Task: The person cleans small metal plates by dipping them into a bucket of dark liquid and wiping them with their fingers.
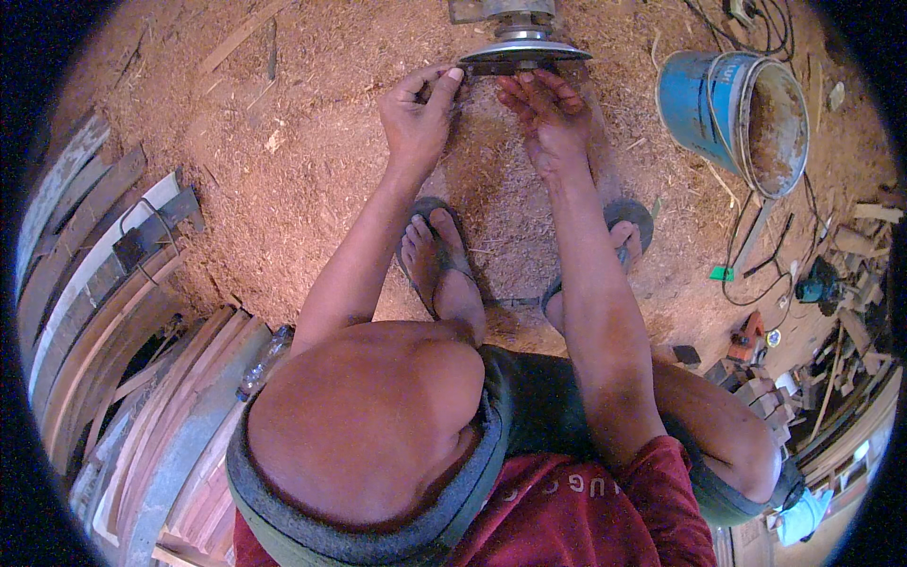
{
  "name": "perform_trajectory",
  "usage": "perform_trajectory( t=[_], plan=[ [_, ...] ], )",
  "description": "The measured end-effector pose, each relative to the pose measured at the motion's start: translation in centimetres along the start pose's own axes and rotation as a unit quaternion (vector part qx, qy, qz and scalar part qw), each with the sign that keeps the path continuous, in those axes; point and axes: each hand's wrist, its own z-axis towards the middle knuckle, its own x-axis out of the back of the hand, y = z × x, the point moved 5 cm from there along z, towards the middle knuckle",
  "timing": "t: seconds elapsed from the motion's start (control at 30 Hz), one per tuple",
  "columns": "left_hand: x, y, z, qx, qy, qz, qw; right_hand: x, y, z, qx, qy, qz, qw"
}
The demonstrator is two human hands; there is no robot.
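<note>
My left hand (419,115) pinches the left end of a dark, narrow, flat strip (491,69) between thumb and finger. The fingers of my right hand (553,118) are curled at the strip's right part, pressing it from the near side. Just beyond the strip is a round metal disc (524,51), seen edge-on, on the shaft of a machine (518,9) at the top edge of the view. The strip lies along the disc's near face; whether they touch is too small to tell. What the strip is made of cannot be made out.
Sawdust and shavings cover the ground (312,142). A blue bucket (699,109) lies tipped at the right, with dark cables (784,38) behind it. Long boards (113,283) are stacked at the left. Wood offcuts (855,293) are piled at the far right. My sandalled feet (436,255) are below my hands.
</note>
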Motion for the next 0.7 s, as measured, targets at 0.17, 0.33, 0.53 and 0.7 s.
perform_trajectory(
  t=[0.17, 0.33, 0.53, 0.7],
  plan=[
    [0.3, -0.3, 0.0, 0.008, -0.007, 0.01, 1.0, -0.4, 0.0, 0.0, -0.005, -0.001, -0.009, 1.0],
    [0.5, 0.1, 0.0, -0.012, 0.003, 0.014, 1.0, -0.8, 0.0, 0.0, 0.0, -0.007, -0.012, 1.0],
    [0.8, 0.2, 0.0, -0.012, 0.004, 0.027, 1.0, -0.9, 0.1, 0.0, 0.0, -0.012, -0.017, 1.0],
    [1.2, 0.1, 0.1, 0.0, 0.005, 0.037, 0.999, -1.4, 0.0, -0.2, 0.003, -0.01, -0.013, 1.0]
  ],
)
